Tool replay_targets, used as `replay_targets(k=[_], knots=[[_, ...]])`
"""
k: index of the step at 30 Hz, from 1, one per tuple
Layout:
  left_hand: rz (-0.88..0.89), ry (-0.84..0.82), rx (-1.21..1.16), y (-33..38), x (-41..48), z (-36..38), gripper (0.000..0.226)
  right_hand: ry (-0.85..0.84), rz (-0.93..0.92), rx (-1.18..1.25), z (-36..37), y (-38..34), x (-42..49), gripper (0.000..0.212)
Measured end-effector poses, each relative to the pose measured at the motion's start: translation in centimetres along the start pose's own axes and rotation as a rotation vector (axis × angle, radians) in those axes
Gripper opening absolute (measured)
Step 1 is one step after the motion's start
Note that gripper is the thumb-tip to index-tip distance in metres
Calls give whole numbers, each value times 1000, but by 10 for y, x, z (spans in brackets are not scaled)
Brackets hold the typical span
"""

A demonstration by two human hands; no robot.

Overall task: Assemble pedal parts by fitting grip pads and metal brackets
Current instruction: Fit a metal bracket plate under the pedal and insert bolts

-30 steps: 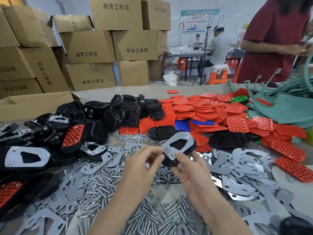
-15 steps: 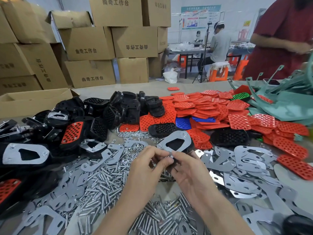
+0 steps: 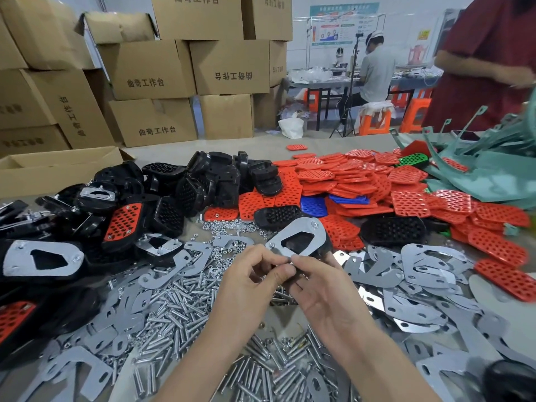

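Both hands work together above the tabletop (image 3: 162,153).

- Left hand (image 3: 252,274): thumb and forefinger closed in a pinch at the near corner of the metal bracket (image 3: 304,227). Whether a small fastener sits in that pinch cannot be told.
- Right hand (image 3: 322,288): fingers curled under the black pedal (image 3: 325,246), thumb on the bracket's near edge.
- The bracket lies on top of the pedal. The pair is held tilted, its far end higher, just beyond the fingertips and clear of the tabletop.

Around the grip:
- Under it and to the near left: a heap of bolts (image 3: 179,300).
- Right of it: loose flat brackets (image 3: 420,265) overlapping one another.
- Beyond it to the right: a spread of red grip pads (image 3: 362,175), with a blue pad (image 3: 313,205) among them.
- Beyond it to the left: a pile of black pedal bodies (image 3: 217,175).
- Far left: pedals with brackets fitted (image 3: 43,258).
- Background: stacked cardboard boxes (image 3: 150,68); a person in a red top (image 3: 487,53) stands at the far right.
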State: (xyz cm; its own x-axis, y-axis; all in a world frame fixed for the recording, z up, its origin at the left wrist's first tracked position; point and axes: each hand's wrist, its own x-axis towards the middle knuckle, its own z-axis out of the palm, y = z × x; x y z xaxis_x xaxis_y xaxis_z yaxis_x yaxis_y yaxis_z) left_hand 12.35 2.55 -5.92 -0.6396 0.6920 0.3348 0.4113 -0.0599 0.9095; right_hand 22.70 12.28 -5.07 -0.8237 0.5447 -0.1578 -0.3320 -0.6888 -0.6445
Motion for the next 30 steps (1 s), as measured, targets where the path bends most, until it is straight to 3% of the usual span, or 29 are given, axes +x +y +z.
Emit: replay_targets(k=[3,11,15,21,25,30], knots=[[48,-13,34,2,-2,-2,11,5,5,28,1,-2,0,55],[57,-33,61,5,-7,-4,32,-55,-29,-41,5,-7,-3,40],[72,17,96,3,-7,-2,23,-52,-38,-44,6,-8,-2,31],[124,2,147,4,-5,-1,10,19,-71,-101,7,-4,-2,69],[136,-16,152,4,-8,0,22,25,-103,-166,4,-5,-2,46],[154,18,188,4,-8,1,17,6,-95,-148,7,-6,-4,43]])
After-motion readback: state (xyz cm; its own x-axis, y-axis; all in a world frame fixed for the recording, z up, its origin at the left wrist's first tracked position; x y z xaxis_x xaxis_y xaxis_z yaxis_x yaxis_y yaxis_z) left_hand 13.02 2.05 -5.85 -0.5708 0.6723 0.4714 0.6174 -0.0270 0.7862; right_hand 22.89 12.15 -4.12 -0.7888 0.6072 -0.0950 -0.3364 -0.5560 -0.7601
